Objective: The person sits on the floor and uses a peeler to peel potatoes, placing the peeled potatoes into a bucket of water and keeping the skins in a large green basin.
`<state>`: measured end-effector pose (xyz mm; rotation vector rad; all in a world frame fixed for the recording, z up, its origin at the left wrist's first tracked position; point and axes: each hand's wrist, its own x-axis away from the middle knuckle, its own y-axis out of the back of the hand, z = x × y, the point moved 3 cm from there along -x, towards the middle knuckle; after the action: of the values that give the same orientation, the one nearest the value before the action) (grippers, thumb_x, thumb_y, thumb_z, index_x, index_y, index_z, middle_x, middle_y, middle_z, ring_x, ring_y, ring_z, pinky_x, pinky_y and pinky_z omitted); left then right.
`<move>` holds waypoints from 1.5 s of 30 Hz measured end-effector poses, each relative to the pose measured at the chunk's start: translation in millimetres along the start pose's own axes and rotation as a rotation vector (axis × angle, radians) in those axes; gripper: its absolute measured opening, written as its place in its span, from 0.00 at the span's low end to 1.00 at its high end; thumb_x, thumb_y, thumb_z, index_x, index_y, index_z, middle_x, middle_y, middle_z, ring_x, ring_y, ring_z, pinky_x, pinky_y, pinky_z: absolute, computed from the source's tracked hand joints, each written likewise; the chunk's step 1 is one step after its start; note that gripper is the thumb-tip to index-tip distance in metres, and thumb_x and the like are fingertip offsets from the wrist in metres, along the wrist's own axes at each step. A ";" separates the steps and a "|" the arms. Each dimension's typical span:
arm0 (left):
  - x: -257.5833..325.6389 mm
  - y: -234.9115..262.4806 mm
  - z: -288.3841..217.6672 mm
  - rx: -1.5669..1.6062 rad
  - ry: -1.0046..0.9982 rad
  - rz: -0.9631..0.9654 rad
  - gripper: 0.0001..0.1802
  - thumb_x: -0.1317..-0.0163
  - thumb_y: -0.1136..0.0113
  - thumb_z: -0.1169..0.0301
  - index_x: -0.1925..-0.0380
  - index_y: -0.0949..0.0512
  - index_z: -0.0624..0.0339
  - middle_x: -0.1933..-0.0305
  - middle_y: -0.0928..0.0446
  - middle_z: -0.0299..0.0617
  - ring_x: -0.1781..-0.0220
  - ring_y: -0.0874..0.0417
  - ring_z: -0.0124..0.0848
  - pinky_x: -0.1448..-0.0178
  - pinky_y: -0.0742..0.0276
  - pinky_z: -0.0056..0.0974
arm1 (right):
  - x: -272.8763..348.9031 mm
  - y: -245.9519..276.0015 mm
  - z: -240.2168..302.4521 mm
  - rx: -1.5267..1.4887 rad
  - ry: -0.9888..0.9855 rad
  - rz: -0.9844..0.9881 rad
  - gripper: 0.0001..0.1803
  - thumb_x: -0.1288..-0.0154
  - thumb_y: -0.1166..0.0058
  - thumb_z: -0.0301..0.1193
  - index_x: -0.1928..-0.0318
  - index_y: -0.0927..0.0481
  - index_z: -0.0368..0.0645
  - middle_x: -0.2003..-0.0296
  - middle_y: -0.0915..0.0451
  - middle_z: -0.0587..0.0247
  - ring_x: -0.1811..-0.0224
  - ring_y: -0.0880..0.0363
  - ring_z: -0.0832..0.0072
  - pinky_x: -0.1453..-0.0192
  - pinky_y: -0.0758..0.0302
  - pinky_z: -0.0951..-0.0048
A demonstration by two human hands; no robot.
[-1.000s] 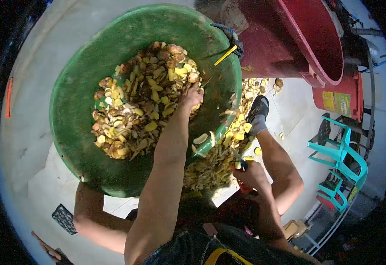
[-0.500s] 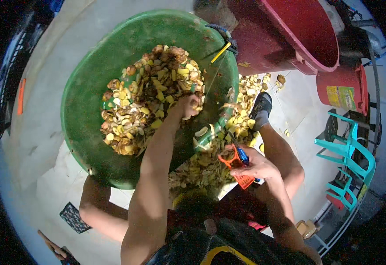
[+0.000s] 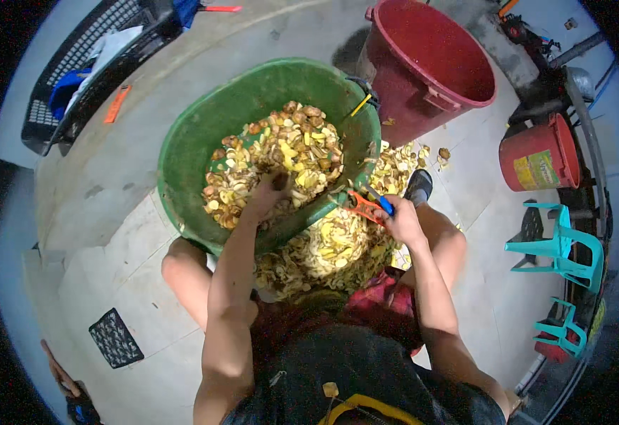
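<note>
A big green tub (image 3: pixel 182 152) stands before me, holding a heap of brown-skinned tubers and pale yellow peelings (image 3: pixel 309 159). Inside it, my left hand (image 3: pixel 272 190) reaches down onto the heap; the fingers are dark and blurred, so their grip cannot be made out. My right hand (image 3: pixel 403 225) is closed around an orange peeler (image 3: pixel 366 207) and a blue-handled knife (image 3: pixel 386 205), just outside the tub's right rim. Below these tools, a pile of peelings (image 3: pixel 330 248) lies between my legs, against the tub.
A tall red bin (image 3: pixel 415 78) stands behind the tub, a smaller red bucket (image 3: pixel 536 159) farther right. Turquoise chairs (image 3: pixel 560 244) are at the right. Loose peelings (image 3: pixel 398 166) lie by my right foot. A black crate (image 3: pixel 90 71) sits far left, a dark mat (image 3: pixel 115 338) near left.
The head view has shifted, showing more floor and the crate. My left hand has moved left and nearer within the heap. My right hand has come up to the tub rim with the peeler and knife.
</note>
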<state>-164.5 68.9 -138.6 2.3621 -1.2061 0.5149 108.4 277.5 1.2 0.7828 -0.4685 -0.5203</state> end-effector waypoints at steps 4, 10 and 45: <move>46.9 -4.4 -71.7 0.254 -0.361 0.143 0.30 0.48 0.30 0.77 0.44 0.29 0.63 0.50 0.20 0.42 0.51 0.18 0.30 0.43 0.21 0.36 | 24.4 3.6 48.9 0.060 0.205 -0.037 0.12 0.41 0.37 0.35 0.65 0.22 0.39 0.77 0.25 0.44 0.71 0.25 0.44 0.66 0.30 0.53; 124.7 -49.8 -117.7 0.556 -0.668 0.204 0.37 0.54 0.31 0.89 0.42 0.35 0.66 0.48 0.23 0.49 0.47 0.20 0.35 0.42 0.21 0.39 | 69.9 -11.4 79.3 0.074 0.282 -0.115 0.13 0.45 0.36 0.33 0.61 0.20 0.42 0.71 0.20 0.47 0.67 0.20 0.49 0.62 0.25 0.55; 195.1 -60.4 -119.4 0.936 -0.723 0.129 0.35 0.55 0.36 0.92 0.44 0.33 0.72 0.44 0.26 0.51 0.45 0.20 0.40 0.41 0.21 0.41 | 60.7 -21.9 114.8 0.215 0.240 -0.178 0.08 0.51 0.43 0.23 0.67 0.19 0.38 0.69 0.20 0.41 0.67 0.18 0.47 0.61 0.22 0.52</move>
<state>-22.4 35.2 47.4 3.4749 -1.6758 0.2843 84.0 166.7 68.1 1.0860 -0.2345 -0.5384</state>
